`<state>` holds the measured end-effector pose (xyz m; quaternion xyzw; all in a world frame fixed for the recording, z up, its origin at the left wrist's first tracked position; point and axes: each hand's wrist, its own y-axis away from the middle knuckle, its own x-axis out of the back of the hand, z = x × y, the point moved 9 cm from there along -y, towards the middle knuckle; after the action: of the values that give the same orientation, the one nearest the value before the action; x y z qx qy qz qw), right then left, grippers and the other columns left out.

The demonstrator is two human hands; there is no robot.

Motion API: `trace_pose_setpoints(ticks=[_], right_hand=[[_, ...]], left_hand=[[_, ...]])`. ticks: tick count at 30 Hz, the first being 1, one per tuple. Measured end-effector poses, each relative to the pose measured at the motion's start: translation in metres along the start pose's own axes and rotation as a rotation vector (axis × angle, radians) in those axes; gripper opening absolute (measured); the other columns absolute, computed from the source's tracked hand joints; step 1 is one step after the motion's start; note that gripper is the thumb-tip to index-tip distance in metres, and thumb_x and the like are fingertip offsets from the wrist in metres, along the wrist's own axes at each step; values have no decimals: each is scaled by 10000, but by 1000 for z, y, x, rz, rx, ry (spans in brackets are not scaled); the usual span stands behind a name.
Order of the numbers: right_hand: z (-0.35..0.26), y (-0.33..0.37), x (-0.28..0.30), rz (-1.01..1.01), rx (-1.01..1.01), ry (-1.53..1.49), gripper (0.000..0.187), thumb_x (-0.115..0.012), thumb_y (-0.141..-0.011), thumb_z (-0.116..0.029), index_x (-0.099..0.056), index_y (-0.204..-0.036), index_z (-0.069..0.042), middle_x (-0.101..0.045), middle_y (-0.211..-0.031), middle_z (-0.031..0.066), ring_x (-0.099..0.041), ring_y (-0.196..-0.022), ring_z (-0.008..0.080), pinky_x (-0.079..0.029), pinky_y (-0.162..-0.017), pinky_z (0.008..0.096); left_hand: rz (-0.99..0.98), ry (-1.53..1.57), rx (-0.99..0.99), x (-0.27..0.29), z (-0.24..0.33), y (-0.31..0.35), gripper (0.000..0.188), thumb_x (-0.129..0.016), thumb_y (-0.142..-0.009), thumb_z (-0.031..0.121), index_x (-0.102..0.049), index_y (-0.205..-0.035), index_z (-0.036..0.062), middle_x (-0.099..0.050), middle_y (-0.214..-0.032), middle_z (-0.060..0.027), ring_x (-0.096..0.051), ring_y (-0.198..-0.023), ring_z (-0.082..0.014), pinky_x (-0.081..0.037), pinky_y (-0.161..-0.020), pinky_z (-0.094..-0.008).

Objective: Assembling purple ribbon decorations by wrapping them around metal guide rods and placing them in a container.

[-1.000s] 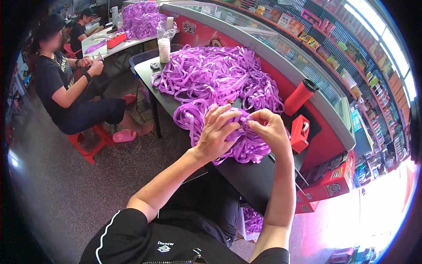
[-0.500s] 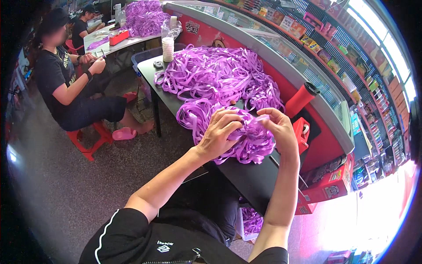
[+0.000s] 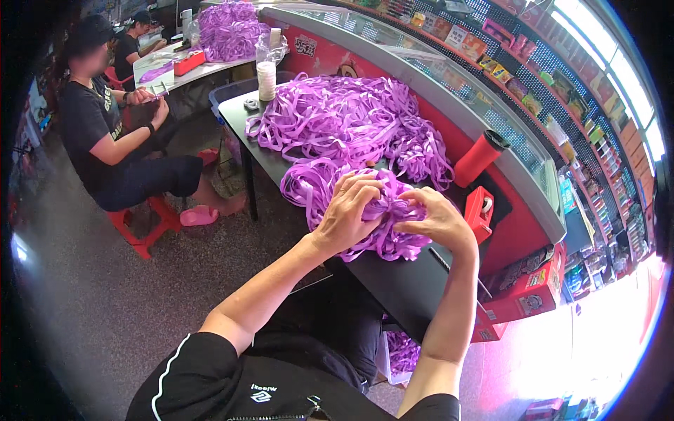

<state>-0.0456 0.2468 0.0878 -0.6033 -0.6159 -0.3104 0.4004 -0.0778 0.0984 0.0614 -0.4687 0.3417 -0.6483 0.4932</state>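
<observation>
A gathered bunch of shiny purple ribbons (image 3: 385,242) lies on the near part of the black table, its loops spreading out below and to the left of my hands. My left hand (image 3: 349,214) is closed on the left side of the bunch, with fingers bent over the top. From the right, my right hand (image 3: 444,223) curves its thumb and fingers around the bunched middle; ribbon shows between them. Both fingertips are partly hidden by loops. Just beyond, a large heap of the same purple ribbons (image 3: 337,116) covers the far part of the table.
On the table (image 3: 393,281) stand a red tumbler (image 3: 481,160), a red tape dispenser (image 3: 479,214) and stacked cups (image 3: 267,81). A red-fronted glass counter (image 3: 449,91) runs behind. At left, a person (image 3: 116,133) sits on a red stool (image 3: 145,224). Below is a ribbon-filled bin (image 3: 401,354).
My right hand has come down and inward, from pinching a strand at the bunch's upper right to curving around its middle. My left hand stays in place. The seated person's hands shifted slightly.
</observation>
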Motion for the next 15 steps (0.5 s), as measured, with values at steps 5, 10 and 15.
trace_pose_setpoints(ticks=[5,10,15], right_hand=[[-9,-3,-5,122,58,254,573,-797,-628,-421,-645,-1072,-92,-597,-1022,107,-535,-1010,316,-419,-880,427],[-6,-4,1,203,57,306,460,-738,-593,-253,-647,-1005,-71,-626,-1046,68,-537,-1013,293,-391,-914,387],[-11,-2,25,551,122,299,402,-729,-624,-169,-640,-997,-48,-656,-1005,113,-575,-1005,305,-400,-906,402]], left_hand=[[-56,-80,101,-4,-3,0,544,-813,-606,140,-526,-1066,96,-576,-1109,-74,-501,-1157,-293,-297,-1061,-474],[-122,-135,92,-16,-7,-3,486,-791,-624,159,-566,-1052,114,-589,-1085,-73,-506,-1144,-276,-299,-1050,-480],[-169,-15,-139,-29,-25,-46,327,-683,-680,43,-600,-987,113,-621,-1016,-70,-565,-1031,-254,-347,-1002,-468]])
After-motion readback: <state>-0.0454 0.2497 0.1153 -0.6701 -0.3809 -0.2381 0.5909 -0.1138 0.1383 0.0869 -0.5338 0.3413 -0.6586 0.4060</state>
